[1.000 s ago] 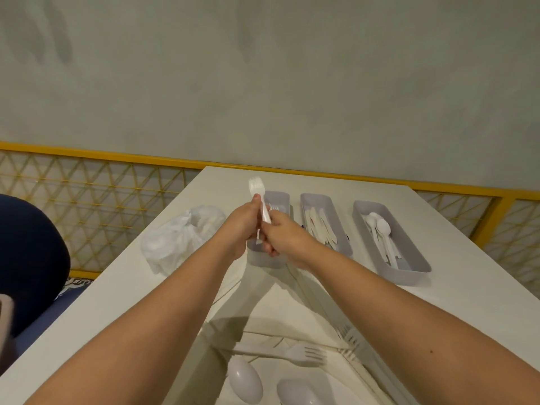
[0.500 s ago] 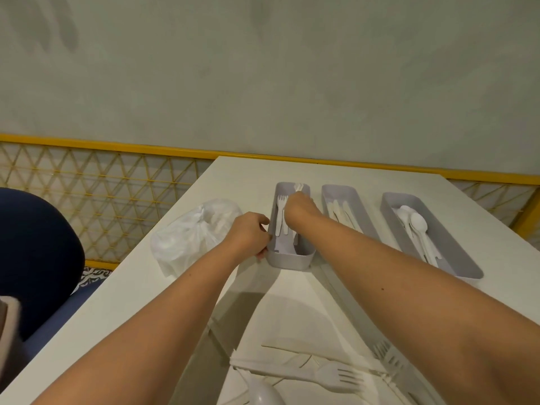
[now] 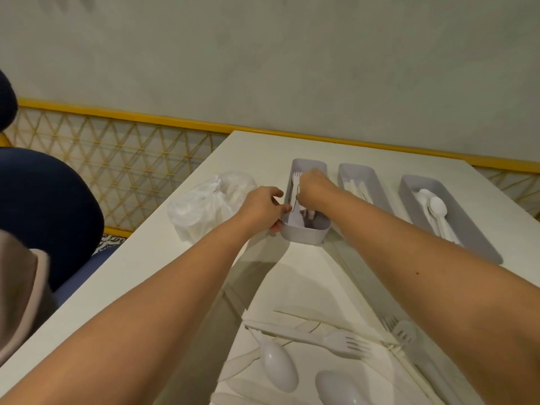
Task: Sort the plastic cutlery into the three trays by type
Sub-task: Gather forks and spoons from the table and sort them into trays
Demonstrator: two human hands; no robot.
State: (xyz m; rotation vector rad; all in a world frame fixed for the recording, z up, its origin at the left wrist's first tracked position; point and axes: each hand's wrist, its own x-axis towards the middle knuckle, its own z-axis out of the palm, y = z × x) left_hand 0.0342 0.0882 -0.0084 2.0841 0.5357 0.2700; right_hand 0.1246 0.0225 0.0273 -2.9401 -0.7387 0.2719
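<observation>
The fork tray was gripped at its near-left rim by the left hand; the right hand was seen inside it, and whether a fork was held couldn't be told tbh.

Left hand grips the fork tray; right hand touches a fork inside.

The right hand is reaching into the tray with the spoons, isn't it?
No. The right hand reaches into the left tray, which holds forks. The spoons lie in the right tray, untouched, as the head view shows.
</observation>
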